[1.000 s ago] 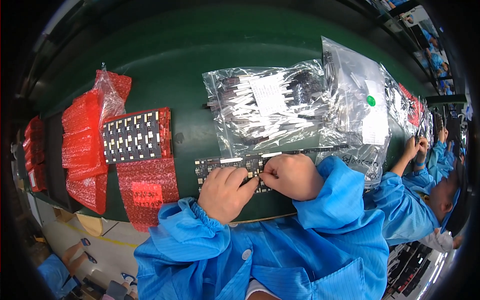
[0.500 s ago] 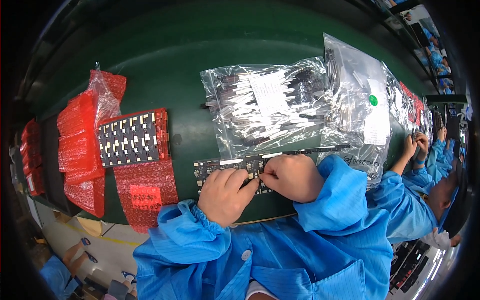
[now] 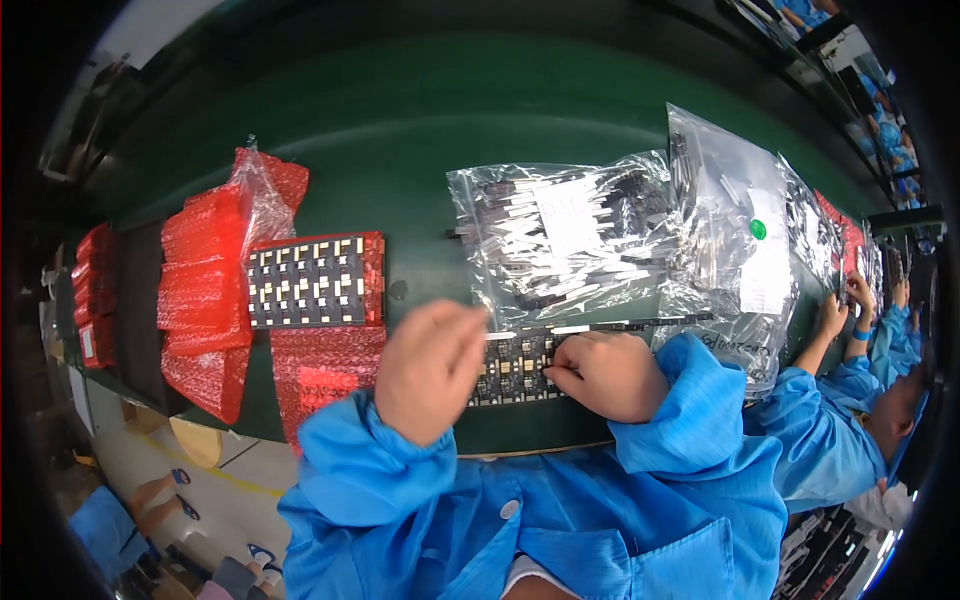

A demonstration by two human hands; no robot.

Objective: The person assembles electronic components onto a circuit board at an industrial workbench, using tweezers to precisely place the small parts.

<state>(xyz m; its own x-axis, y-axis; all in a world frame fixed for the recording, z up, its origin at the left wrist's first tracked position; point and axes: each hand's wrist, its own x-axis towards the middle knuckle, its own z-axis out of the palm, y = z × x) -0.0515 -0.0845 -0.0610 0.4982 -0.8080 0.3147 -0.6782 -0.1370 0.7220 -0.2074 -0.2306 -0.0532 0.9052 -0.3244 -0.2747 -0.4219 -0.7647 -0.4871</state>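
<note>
A black circuit board panel [image 3: 520,385] with rows of small components lies flat near the table's front edge. My right hand [image 3: 608,378] rests on it, fingers curled and thumb pressed to the index finger; whatever is in that pinch is hidden. Slightly blurred, my left hand [image 3: 425,372] is over the panel's left end, and I cannot make out whether it holds anything. Along the panel's far edge runs a thin black strip [image 3: 655,323] with white pieces near it. Just beyond sits a clear plastic bag [image 3: 600,275] full of black and white strips.
More circuit boards [image 3: 308,282] are stacked on red bubble wrap [image 3: 330,350] at the left. Red bubble bags [image 3: 205,270] lie farther left. At right is another clear bag [image 3: 735,210] with a green sticker. Beyond it, a co-worker [image 3: 820,405] in blue works at the same green table [image 3: 400,150].
My left hand has come up off the panel and moved toward its left end. My right hand stays on the panel. The whole view has shifted a little.
</note>
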